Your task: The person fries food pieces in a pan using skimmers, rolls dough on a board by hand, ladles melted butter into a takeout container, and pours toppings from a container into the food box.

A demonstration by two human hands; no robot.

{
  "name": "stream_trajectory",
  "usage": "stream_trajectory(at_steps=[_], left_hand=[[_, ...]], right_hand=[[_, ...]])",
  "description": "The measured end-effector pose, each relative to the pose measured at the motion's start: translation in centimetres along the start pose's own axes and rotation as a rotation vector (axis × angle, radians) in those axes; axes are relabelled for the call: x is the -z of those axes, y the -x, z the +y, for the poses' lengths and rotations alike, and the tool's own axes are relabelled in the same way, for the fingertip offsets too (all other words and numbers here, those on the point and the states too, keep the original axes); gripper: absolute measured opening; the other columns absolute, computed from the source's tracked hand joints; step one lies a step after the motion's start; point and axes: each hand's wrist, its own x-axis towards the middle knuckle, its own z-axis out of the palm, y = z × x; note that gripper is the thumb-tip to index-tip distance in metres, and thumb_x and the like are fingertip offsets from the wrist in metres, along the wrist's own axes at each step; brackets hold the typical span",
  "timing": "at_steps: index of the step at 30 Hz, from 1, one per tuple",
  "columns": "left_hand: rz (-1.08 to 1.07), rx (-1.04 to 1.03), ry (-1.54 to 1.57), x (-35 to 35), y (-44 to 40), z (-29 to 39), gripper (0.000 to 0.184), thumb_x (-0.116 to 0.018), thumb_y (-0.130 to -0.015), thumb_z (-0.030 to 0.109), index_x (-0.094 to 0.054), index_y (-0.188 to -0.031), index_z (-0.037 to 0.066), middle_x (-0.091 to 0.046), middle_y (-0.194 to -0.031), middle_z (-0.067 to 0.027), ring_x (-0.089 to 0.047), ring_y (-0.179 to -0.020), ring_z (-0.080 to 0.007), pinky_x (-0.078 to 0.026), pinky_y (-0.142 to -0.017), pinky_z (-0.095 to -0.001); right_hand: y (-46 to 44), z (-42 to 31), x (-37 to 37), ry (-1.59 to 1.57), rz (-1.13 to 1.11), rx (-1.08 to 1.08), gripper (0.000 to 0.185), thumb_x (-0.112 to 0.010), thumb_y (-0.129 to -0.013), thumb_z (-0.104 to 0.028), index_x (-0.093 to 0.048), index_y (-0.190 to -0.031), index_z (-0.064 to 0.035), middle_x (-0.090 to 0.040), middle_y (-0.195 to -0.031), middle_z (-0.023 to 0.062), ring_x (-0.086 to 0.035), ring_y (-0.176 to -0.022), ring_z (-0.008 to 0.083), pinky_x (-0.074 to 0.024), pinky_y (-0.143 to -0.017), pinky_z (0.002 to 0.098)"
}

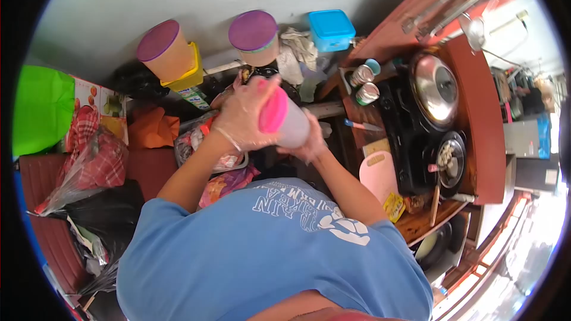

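Between my hands is a translucent plastic container (295, 126) with a bright pink lid (273, 110), tilted over toward the left. My left hand (247, 110), in a clear plastic glove, is closed over the lid with its fingers along the rim. At the container's other end, my right hand (309, 142) grips the lower side and base. The container's contents cannot be made out. Just behind it stands another container with a purple lid (253, 30).
A second purple-lidded container (162, 50) sits in a yellow tub, and a blue-lidded box (331, 30) stands by the wall. On the right are a black stove (395, 137), a pan (453, 166) with food and a wooden utensil, and a pink cutting board (380, 177). Bags (107, 166) crowd the left.
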Motion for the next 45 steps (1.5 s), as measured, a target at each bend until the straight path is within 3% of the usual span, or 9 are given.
stream_trajectory(at_steps=[7, 9, 11, 12, 15, 23, 32, 37, 45], left_hand=[[0.234, 0.526, -0.470, 2.7, -5.1, -8.2, 0.103, -0.080, -0.066, 0.042, -0.034, -0.152, 0.011, -0.044, -0.143, -0.0232, -0.053, -0.119, -0.0455, -0.047, -0.100, -0.0510], [0.265, 0.528, -0.553, 1.7, -6.7, -10.6, 0.100, -0.078, -0.068, 0.044, -0.035, -0.152, 0.010, -0.043, -0.145, -0.0215, -0.052, -0.121, -0.0461, -0.047, -0.101, -0.0512], [0.258, 0.601, -0.660, 1.3, -8.2, -12.2, 0.100, -0.079, -0.068, 0.046, -0.037, -0.151, 0.009, -0.040, -0.149, -0.0198, -0.052, -0.122, -0.0471, -0.047, -0.101, -0.0516], [0.260, 0.585, -0.653, 1.1, -8.8, -13.4, 0.100, -0.079, -0.068, 0.046, -0.037, -0.151, 0.009, -0.040, -0.149, -0.0198, -0.052, -0.122, -0.0471, -0.047, -0.101, -0.0516], [0.386, 0.504, -0.699, 0.1, -8.9, -18.6, 0.091, -0.081, -0.070, 0.042, -0.045, -0.146, 0.009, -0.045, -0.148, -0.0167, -0.052, -0.126, -0.0436, -0.047, -0.101, -0.0521], [0.585, 0.281, -0.502, -0.1, -8.8, -19.6, 0.070, -0.083, -0.071, 0.029, -0.059, -0.133, 0.007, -0.055, -0.141, -0.0159, -0.054, -0.128, -0.0371, -0.044, -0.103, -0.0531], [0.891, -0.271, -0.233, 1.1, -6.6, -9.9, 0.046, -0.080, -0.079, 0.011, -0.064, -0.120, -0.002, -0.067, -0.120, -0.0218, -0.067, -0.105, -0.0387, -0.052, -0.095, -0.0467], [0.470, -0.293, 0.432, -5.2, -10.2, -0.2, 0.033, -0.075, -0.081, 0.009, -0.068, -0.112, -0.002, -0.070, -0.112, -0.0192, -0.069, -0.100, -0.0357, -0.055, -0.086, -0.0397], [-0.176, -0.919, 0.545, -13.0, -13.3, 10.7, 0.017, -0.070, -0.079, 0.000, -0.070, -0.096, 0.003, -0.072, -0.089, -0.0144, -0.069, -0.077, -0.0342, -0.055, -0.067, -0.0420]], right_hand=[[-19.4, -1.3, -4.5, -0.185, -0.245, -0.119, 0.080, -0.046, -0.094, -0.071, -0.035, -0.152, -0.0170, -0.044, -0.151, 0.0100, -0.047, -0.135, 0.0314, -0.0418, -0.108, 0.0553], [-19.2, -1.9, -6.1, 0.249, 0.439, -0.118, 0.055, -0.047, -0.101, -0.053, -0.053, -0.138, -0.0125, -0.061, -0.133, 0.0115, -0.059, -0.120, 0.0294, -0.0491, -0.100, 0.0510], [-17.0, -3.3, -5.1, 0.776, 0.575, 0.165, 0.036, -0.053, -0.098, -0.038, -0.069, -0.110, -0.0085, -0.072, -0.103, 0.0128, -0.069, -0.097, 0.0309, -0.0547, -0.086, 0.0466], [-17.8, -3.4, -0.7, 1.443, 0.697, 0.856, 0.029, -0.061, -0.089, -0.034, -0.070, -0.086, -0.0060, -0.070, -0.080, 0.0129, -0.069, -0.080, 0.0337, -0.0545, -0.075, 0.0467], [-13.9, -9.5, -2.8, 1.471, 0.970, 1.011, 0.041, -0.072, -0.081, -0.037, -0.067, -0.105, -0.0047, -0.071, -0.095, 0.0134, -0.068, -0.094, 0.0338, -0.0531, -0.087, 0.0454], [-16.2, -17.6, -2.5, 1.965, 1.096, 0.479, 0.038, -0.068, -0.085, -0.036, -0.066, -0.106, -0.0047, -0.072, -0.100, 0.0213, -0.069, -0.094, 0.0432, -0.0562, -0.083, 0.0492], [-7.2, -14.3, -4.4, 1.538, 0.834, 1.179, 0.030, -0.072, -0.080, -0.019, -0.064, -0.102, -0.0014, -0.069, -0.083, 0.0177, -0.070, -0.076, 0.0337, -0.0563, -0.071, 0.0431], [3.2, -7.7, -2.2, 0.831, 0.270, 1.045, 0.029, -0.076, -0.076, -0.007, -0.061, -0.101, -0.0023, -0.066, -0.085, 0.0059, -0.064, -0.076, 0.0127, -0.0541, -0.071, 0.0320], [24.6, -0.5, 0.6, 1.355, 1.110, 0.844, 0.041, -0.077, -0.081, -0.035, -0.067, -0.098, 0.0003, -0.068, -0.087, 0.0214, -0.065, -0.078, 0.0357, -0.0523, -0.073, 0.0432]])
